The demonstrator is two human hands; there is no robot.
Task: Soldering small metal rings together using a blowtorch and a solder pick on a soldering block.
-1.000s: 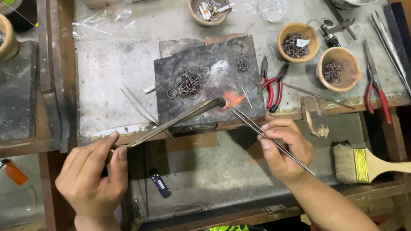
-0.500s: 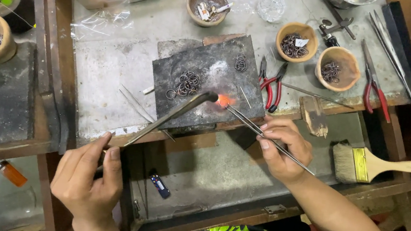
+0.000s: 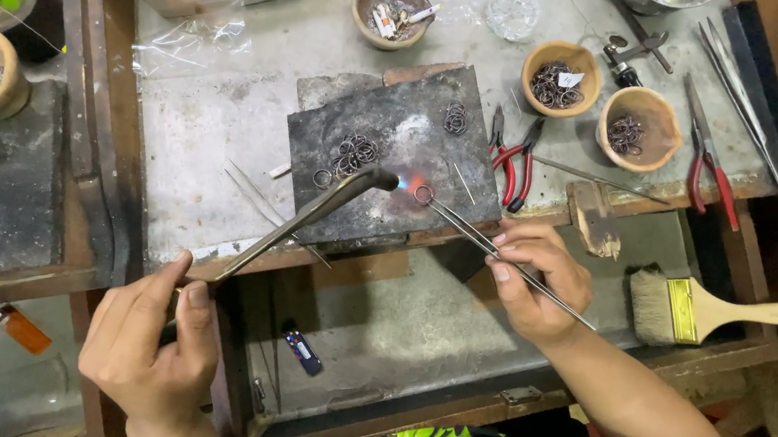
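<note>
Meanwhile left hand grips a curved metal torch; right hand pinches slim steel tweezers.

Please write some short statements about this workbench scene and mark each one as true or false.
1. The left hand holds a torch whose flame points at a small ring. True.
2. The right hand holds red-handled pliers. False: it holds long tweezers; the red pliers lie on the bench.
3. The paintbrush lies to the right of the right hand. True.
4. The ring in the tweezers is over the dark soldering block. True.
5. All clay bowls are empty. False: the bowl by the pliers holds metal rings.
</note>
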